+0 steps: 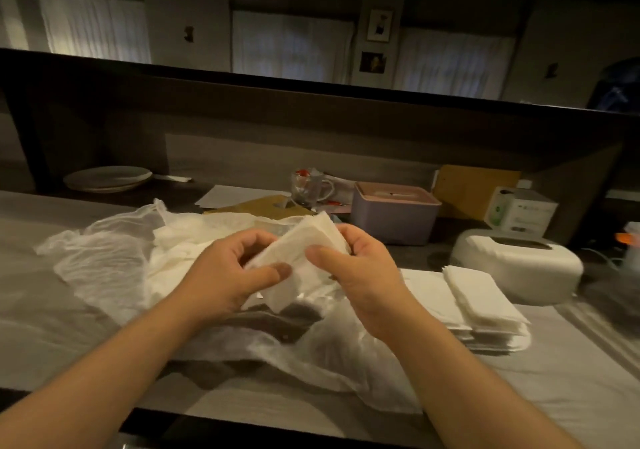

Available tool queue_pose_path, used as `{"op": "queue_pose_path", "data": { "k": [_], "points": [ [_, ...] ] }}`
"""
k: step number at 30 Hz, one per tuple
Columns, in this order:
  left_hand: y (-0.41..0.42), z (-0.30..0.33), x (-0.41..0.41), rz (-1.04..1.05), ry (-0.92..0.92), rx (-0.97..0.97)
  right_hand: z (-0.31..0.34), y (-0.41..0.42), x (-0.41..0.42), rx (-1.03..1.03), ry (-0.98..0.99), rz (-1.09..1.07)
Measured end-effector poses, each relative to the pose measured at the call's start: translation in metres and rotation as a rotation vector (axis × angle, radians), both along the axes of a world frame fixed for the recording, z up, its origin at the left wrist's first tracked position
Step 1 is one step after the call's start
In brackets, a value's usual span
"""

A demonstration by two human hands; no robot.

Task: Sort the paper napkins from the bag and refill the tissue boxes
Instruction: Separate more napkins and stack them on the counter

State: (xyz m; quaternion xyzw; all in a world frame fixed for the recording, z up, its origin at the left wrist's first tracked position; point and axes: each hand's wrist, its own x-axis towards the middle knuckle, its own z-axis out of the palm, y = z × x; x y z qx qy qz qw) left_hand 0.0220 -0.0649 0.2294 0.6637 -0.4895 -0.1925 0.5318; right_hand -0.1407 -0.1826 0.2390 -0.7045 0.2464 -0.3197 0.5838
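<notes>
White paper napkins, a small wad, are held mid-scene above the plastic bag. Left hand pinches the near-left edge; right hand grips the right side, thumb on top. Best move, I judge: square the edges while both hands pinch, then carry right to the sorted napkin stack. Room right is tight: white tissue box sits just beyond the stack, pink tissue box farther back. Counter edge runs near.

Two bare forearms, left grip and right grip ungloved, sleeveless, ringless.
</notes>
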Motion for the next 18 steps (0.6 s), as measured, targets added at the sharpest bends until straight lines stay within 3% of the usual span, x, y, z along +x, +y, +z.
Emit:
{"op": "queue_pose_path", "data": {
  "k": [3, 7, 12, 18],
  "points": [
    [-0.017, 0.021, -0.03, -0.033, 0.123, -0.002, 0.021, -0.007, -0.017, 0.052, -0.063, -0.051],
    [-0.052, 0.045, -0.077, -0.158, 0.329, 0.146, 0.051, -0.029, -0.055, -0.04, -0.005, -0.135],
    [-0.092, 0.054, -0.118, -0.185, 0.372, 0.337, 0.059, -0.064, -0.087, -0.181, 0.282, -0.363],
    [-0.115, 0.04, -0.132, -0.13, 0.346, 0.395, 0.041, -0.092, -0.101, -0.283, 0.458, -0.433]
  ]
}}
